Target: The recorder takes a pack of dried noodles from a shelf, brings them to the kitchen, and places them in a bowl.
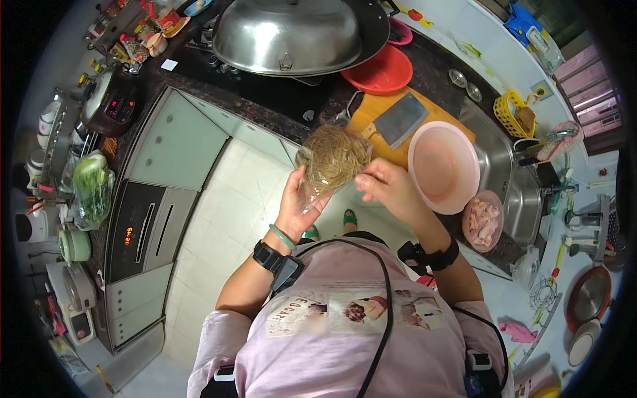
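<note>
My left hand (298,201) holds a clear plastic bag of dried noodles (333,154), thin and brownish, from below and the left. At the bag's right edge is my right hand (385,184), its thumb and fingertips close together; whether they pinch the plastic is hard to tell. Beyond the bag a cleaver (403,119) lies on a yellow wooden cutting board (438,119). A pink basin (443,166) overlaps the board's right side. Nearer to me, a smaller pink bowl (482,221) contains pieces of raw meat.
A large wok with a domed metal lid (288,35) stands on the stove, beside a red plastic bowl (380,72). The steel sink (517,199) is on the right. A dark electric cooker (112,102) and bagged green vegetables (93,189) stand on the left counter.
</note>
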